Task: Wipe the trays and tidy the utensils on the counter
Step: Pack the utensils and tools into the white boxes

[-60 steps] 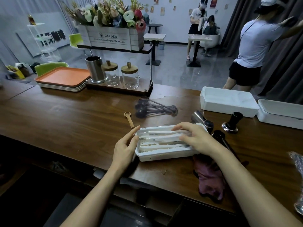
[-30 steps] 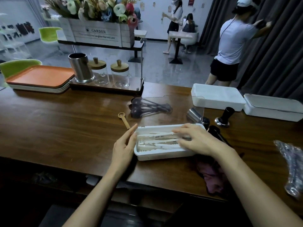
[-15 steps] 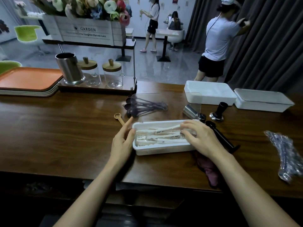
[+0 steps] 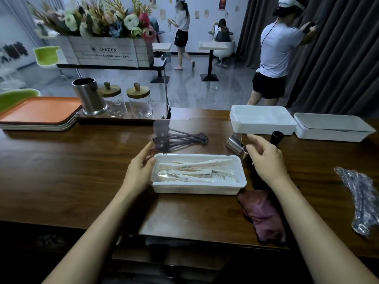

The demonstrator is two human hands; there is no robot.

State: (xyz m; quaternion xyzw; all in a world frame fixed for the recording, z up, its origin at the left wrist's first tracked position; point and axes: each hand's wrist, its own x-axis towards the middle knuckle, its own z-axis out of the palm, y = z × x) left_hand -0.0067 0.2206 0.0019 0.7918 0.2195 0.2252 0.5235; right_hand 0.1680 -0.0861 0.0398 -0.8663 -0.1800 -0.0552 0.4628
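Table of dark wood fills the width of our view. Beyond its far edge a raised shelf carries a flower crate lettered GARDEN, and at the far left we see a stack of orange trays. At the far right stand a white box and, just right of it, a grey-lidded box. In the middle, near us, sits the white utensil box, long side towards us, its clear lid standing upright along the far edge. A purple cloth lies crumpled at the table's near edge, just right of that box, partly under our right forearm. A plastic-wrapped bundle lies well apart at the right. Our left hand rests flat against the left end of the utensil box, fingers fairly straight, thumb reaching up to the lid's lower left corner. Our right hand hovers just right of the box's far right corner, fingers loosely curled and spread, holding nothing; its index finger is near the lid's right edge, and we cannot tell whether it touches. Inside the box white tongs lie lengthwise in a loose heap. Right of the trays stand a steel cup and two glass jars with wooden lids. Through the lid we see dark measuring spoons fanned on the table.
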